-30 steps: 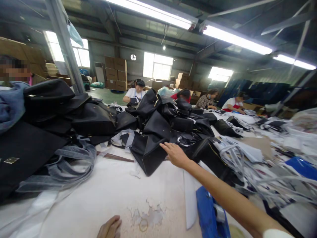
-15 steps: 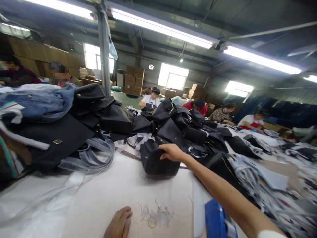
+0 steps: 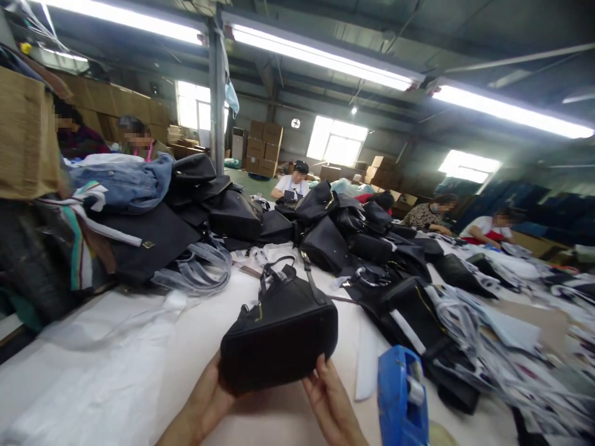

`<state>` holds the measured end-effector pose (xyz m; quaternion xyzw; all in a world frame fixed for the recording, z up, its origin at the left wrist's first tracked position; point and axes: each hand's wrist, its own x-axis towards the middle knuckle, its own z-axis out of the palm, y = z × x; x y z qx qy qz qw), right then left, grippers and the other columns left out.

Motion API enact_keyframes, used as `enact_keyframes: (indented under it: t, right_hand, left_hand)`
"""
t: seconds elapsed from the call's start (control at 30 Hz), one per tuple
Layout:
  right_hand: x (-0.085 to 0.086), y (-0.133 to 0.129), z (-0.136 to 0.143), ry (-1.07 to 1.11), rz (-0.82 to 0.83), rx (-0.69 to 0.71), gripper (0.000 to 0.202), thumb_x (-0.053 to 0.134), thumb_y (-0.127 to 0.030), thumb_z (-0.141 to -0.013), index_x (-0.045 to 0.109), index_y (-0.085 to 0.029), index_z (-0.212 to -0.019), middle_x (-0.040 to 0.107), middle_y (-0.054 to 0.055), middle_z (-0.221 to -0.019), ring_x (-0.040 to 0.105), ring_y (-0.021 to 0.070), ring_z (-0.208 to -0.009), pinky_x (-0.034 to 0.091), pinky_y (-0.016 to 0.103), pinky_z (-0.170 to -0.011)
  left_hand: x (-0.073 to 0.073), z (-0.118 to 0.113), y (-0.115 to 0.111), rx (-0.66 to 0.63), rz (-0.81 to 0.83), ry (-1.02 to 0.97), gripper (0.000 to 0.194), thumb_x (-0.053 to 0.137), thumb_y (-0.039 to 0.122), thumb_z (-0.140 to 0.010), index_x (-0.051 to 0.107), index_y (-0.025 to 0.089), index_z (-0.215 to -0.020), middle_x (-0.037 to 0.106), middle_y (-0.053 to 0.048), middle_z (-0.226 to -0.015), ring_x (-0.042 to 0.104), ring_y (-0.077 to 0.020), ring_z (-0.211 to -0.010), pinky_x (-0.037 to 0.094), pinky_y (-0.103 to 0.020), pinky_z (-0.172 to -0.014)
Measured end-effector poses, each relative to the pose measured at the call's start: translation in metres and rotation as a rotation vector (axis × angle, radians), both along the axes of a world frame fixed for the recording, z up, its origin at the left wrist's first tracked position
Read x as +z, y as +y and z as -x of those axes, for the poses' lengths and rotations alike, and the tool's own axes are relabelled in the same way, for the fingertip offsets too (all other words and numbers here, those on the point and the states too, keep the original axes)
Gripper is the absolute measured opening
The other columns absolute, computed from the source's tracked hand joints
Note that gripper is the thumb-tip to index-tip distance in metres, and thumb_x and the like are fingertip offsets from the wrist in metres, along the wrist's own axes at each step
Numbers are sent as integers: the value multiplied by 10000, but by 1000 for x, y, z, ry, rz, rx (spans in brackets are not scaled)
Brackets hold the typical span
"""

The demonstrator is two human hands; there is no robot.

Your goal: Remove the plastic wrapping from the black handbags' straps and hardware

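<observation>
A black backpack (image 3: 279, 334) with gold zippers and thin straps is tilted so its flat bottom faces me. My left hand (image 3: 211, 387) cups its lower left side, with the fingertips hidden behind and under it. At the lower right edge, my right hand (image 3: 328, 390) grips it, thumb against the bottom panel. The straps (image 3: 279, 269) lie toward the far side. Beneath the backpack is the pale tabletop (image 3: 186, 347). To the right of my right hand stands a blue tape dispenser (image 3: 402, 396).
Black bags (image 3: 325, 241) are heaped across the far side. Clear-wrapped straps (image 3: 199, 269) lie left, more (image 3: 460, 328) right. White wrapping sheets (image 3: 106, 371) cover the left front. A denim jacket (image 3: 134, 179) rests on the pile. Several co-workers (image 3: 292, 183) sit beyond.
The backpack has come nearer and tipped, its bottom now toward me. My left hand has left the tabletop and taken hold of it. My right hand has shifted to its lower right edge.
</observation>
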<state>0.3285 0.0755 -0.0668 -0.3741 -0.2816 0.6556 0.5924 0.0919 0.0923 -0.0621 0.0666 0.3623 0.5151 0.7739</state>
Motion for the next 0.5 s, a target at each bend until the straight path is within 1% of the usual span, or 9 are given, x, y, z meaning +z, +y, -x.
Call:
enact_keyframes:
  t: [0.07,0.1,0.17,0.2,0.27,0.33,0.37,0.43,0.5]
  right_hand:
    - [-37,-40,3,28,154,31,541,762,-544,-644,579,-340,-1110,625,6,-1173,618,224,-1056,486,400,-946]
    - [-51,-56,0,17,224,73,573,783,-565,-592,594,-329,-1078,653,14,-1095,647,235,-989,500,416,-912]
    - [-66,-82,-12,-50,298,176,610,808,-572,-517,626,-281,-1022,680,44,-968,673,276,-894,509,460,-857]
    - [-66,-92,-22,-92,291,209,615,816,-552,-499,639,-253,-1007,684,67,-945,670,304,-894,502,480,-851]
    - [-53,-105,-48,-154,222,169,637,833,-467,-470,651,-223,-1029,678,111,-1016,634,352,-988,477,494,-881]
    - [-30,-113,-75,-144,147,14,750,829,-387,-461,606,-260,-1166,617,120,-1201,545,361,-1151,444,479,-937]
    - [-18,-115,-87,-114,126,-43,816,814,-389,-482,550,-296,-1249,570,115,-1281,502,353,-1207,432,480,-952]
    - [4,-119,-102,-62,115,-64,848,738,-493,-592,425,-344,-1366,481,113,-1382,461,333,-1255,403,501,-979]
    - [17,-120,-103,-122,141,-47,793,621,-606,-704,364,-347,-1409,423,116,-1428,470,327,-1248,373,529,-999]
  left_hand:
    - [10,9,-8,17,-28,54,398,624,344,-818,605,149,-1164,706,-83,-1063,616,-275,-1060,482,-411,-925]
    - [15,13,-12,-6,-47,106,391,627,326,-812,621,134,-1152,705,-84,-1075,606,-269,-1079,473,-384,-939]
    - [24,23,-20,-122,-122,215,390,625,329,-811,643,124,-1142,693,-84,-1116,585,-270,-1113,450,-358,-962]
    - [28,27,-24,-191,-169,270,395,616,346,-818,648,124,-1144,684,-87,-1140,576,-275,-1125,440,-359,-969]
    - [33,32,-31,-292,-243,386,412,589,392,-836,653,129,-1148,660,-96,-1188,560,-289,-1143,423,-378,-977]
    - [34,33,-38,-326,-268,485,442,555,447,-853,649,140,-1156,638,-102,-1224,547,-290,-1158,408,-389,-986]
    - [35,32,-41,-329,-269,524,461,536,475,-860,641,148,-1166,631,-104,-1235,542,-285,-1163,402,-389,-988]
    - [38,25,-47,-329,-273,579,496,499,527,-867,619,172,-1193,615,-101,-1255,531,-274,-1175,407,-385,-978]
    - [45,15,-51,-340,-292,631,523,473,565,-865,583,207,-1231,597,-94,-1273,525,-271,-1175,440,-389,-936]
